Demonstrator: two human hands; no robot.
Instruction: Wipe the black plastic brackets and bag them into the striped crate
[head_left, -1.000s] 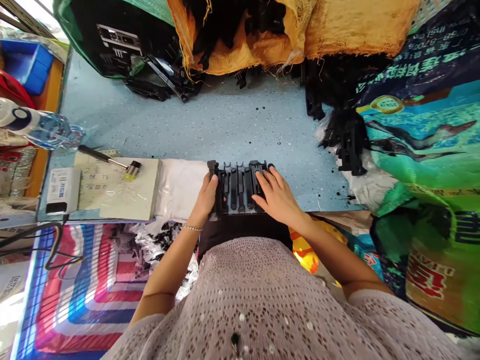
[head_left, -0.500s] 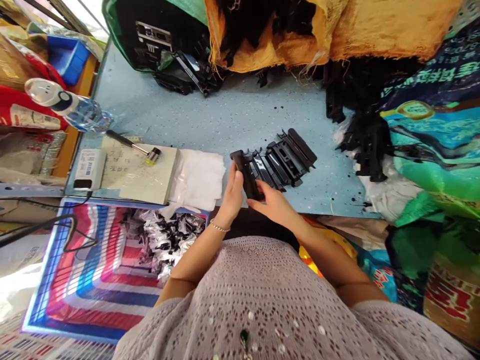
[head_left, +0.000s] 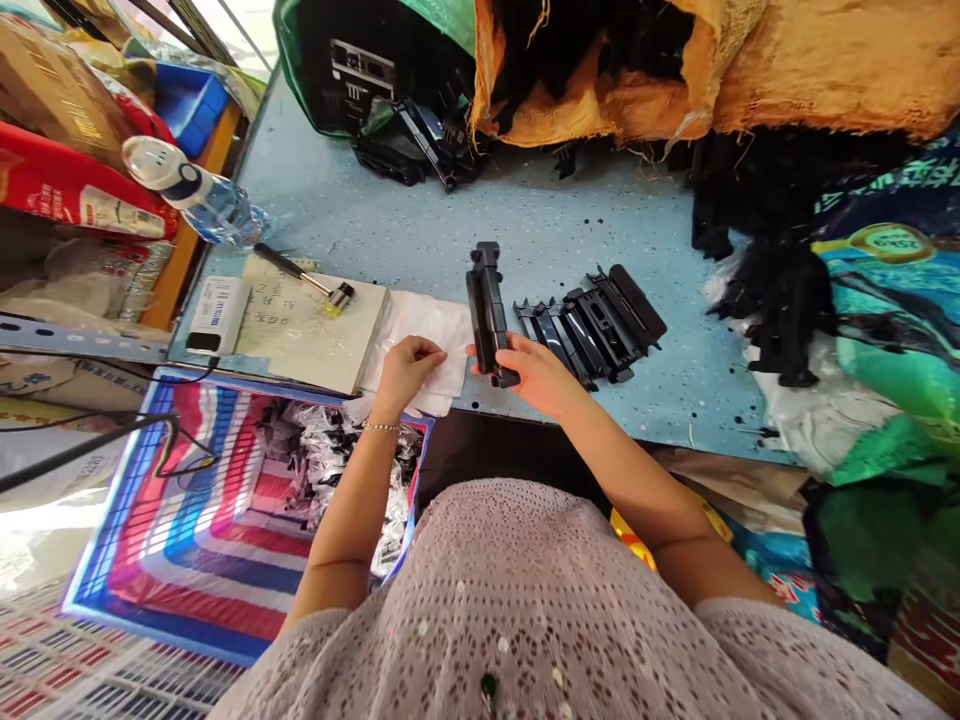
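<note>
My right hand (head_left: pixel 544 375) grips the lower end of long black plastic parts (head_left: pixel 487 310), which appear to be pressed together and stand tilted above the table. My left hand (head_left: pixel 409 375) is over a stack of thin white plastic bags (head_left: pixel 431 325), its fingers curled and thumb and fingertips pressed together. Whether a bag edge is between those fingertips cannot be made out. Just right of my right hand, several similar black plastic parts (head_left: pixel 592 325) lie side by side in a slanted row on the blue table (head_left: pixel 600 235).
A cardboard pad (head_left: pixel 315 340) carries a black-handled tool (head_left: pixel 300 275). Left of it are a white box (head_left: pixel 217 315) and a water bottle (head_left: pixel 199 195). A lined blue basket (head_left: pixel 202 610) holds bagged parts. Sacks of black parts, one orange (head_left: pixel 592 115), line the back.
My left hand has let go of the black parts and moved left to the white bags. My right hand keeps hold of the parts, now turned more upright. The view has shifted left.
</note>
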